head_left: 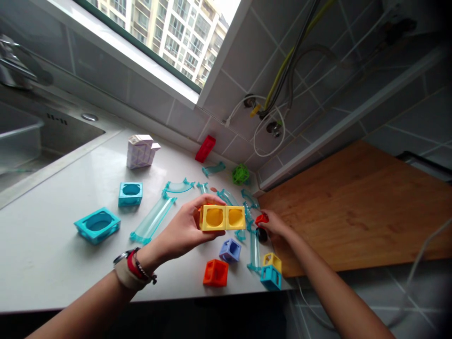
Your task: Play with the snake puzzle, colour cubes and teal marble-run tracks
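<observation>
My left hand (178, 238) is closed around a pair of joined yellow cube blocks (226, 218) with round recesses, held above the counter. A bit of red or orange shows behind them, mostly hidden. Farther right, the fingers of my right hand (278, 224) are closed on a small red block (262, 219), beside a black round object (261, 234). Below the yellow pair lie a purple cube (230, 250) and an orange-red cube (215, 273). A yellow cube (272, 262) and a teal cube (271, 278) sit together near the front edge. Clear teal track pieces (154, 219) surround both hands.
Two teal blocks (130, 194) and a small patterned carton (140, 153) stand on the left of the white counter (70, 278). Near the wall are a red block (205, 149) and a green lattice ball (240, 174). A wooden board (360, 212) borders the right; a sink (67, 136) the left.
</observation>
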### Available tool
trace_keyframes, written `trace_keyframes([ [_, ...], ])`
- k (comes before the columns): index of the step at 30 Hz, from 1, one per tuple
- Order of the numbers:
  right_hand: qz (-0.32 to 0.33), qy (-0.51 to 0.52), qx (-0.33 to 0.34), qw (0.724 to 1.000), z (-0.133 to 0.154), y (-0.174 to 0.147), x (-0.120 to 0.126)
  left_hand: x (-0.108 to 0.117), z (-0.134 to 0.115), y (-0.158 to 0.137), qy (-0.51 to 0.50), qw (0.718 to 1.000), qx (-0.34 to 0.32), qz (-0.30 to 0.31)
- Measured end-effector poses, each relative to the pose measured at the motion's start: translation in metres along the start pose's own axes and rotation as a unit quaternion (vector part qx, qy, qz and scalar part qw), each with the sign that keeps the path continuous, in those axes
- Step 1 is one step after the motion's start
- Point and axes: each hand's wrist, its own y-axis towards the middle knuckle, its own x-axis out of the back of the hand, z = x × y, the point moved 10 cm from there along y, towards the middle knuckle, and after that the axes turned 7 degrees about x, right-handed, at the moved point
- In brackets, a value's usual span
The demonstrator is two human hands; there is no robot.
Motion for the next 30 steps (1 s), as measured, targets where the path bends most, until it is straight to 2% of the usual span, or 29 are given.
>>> trace_keyframes([
  [4,-0.055,0.005,0.036,0.998,0.028,-0.011,0.017,-0.003,-0.001,-0.001,0.000,1.000,0.000,0.001],
  [7,-0.097,0.009,0.075,0.992,0.069,-0.026,0.036,-0.002,0.004,0.001,0.005,1.000,0.007,-0.010],
  [9,-0.101,0.020,0.113,0.988,0.104,-0.039,0.045,0.005,0.002,0.002,0.002,0.999,0.001,-0.042],
  [12,-0.089,0.041,0.178,0.979,0.157,-0.060,0.056,0.038,-0.013,0.001,-0.032,0.989,-0.032,-0.141],
  [15,-0.075,0.046,0.211,0.973,0.191,-0.074,0.063,0.084,-0.034,-0.008,-0.088,0.961,-0.078,-0.250],
  [17,-0.069,0.054,0.224,0.971,0.202,-0.079,0.065,0.107,-0.048,-0.016,-0.117,0.943,-0.106,-0.292],
  [19,-0.064,0.067,0.230,0.969,0.207,-0.081,0.066,0.118,-0.058,-0.022,-0.135,0.935,-0.117,-0.305],
  [25,-0.098,0.121,0.215,0.964,0.215,-0.087,0.078,0.117,-0.073,-0.033,-0.198,0.931,-0.122,-0.282],
  [28,-0.126,0.163,0.202,0.958,0.222,-0.107,0.078,0.117,-0.079,-0.034,-0.200,0.928,-0.139,-0.281],
  [30,-0.138,0.195,0.194,0.951,0.227,-0.129,0.068,0.119,-0.081,-0.035,-0.182,0.929,-0.149,-0.286],
])
